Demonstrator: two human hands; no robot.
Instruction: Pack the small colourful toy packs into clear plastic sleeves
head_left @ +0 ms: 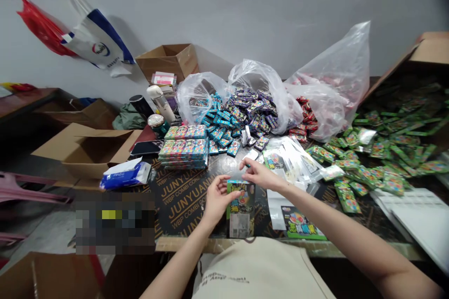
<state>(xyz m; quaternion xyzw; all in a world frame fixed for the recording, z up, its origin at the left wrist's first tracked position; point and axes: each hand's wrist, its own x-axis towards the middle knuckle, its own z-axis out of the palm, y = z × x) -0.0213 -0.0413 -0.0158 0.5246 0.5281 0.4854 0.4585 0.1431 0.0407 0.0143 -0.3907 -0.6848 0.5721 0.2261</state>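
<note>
My left hand (220, 196) is closed on a flat printed pouch (242, 212), its thumb lying across the front and its fingers at the upper left edge. The pouch has green, black and coloured print, and a strip of light blue shows at its top. Just above the pouch's upper right corner is my right hand (261, 176), fingers curled in. A tiny dark blue-green bit shows at its fingertips, too small to name. Beyond the hands lie small blue boxes (224, 128) and purple boxes (250, 107), spilling from clear plastic bags (257, 72).
Stacked wrapped packs (184, 147) stand left of the hands, near a phone (146, 148) and a blue tissue pack (125, 174). To the right are loose pouches (301, 222), red boxes (307, 117) and many green boxes (365, 168). An open carton (101, 149) sits left.
</note>
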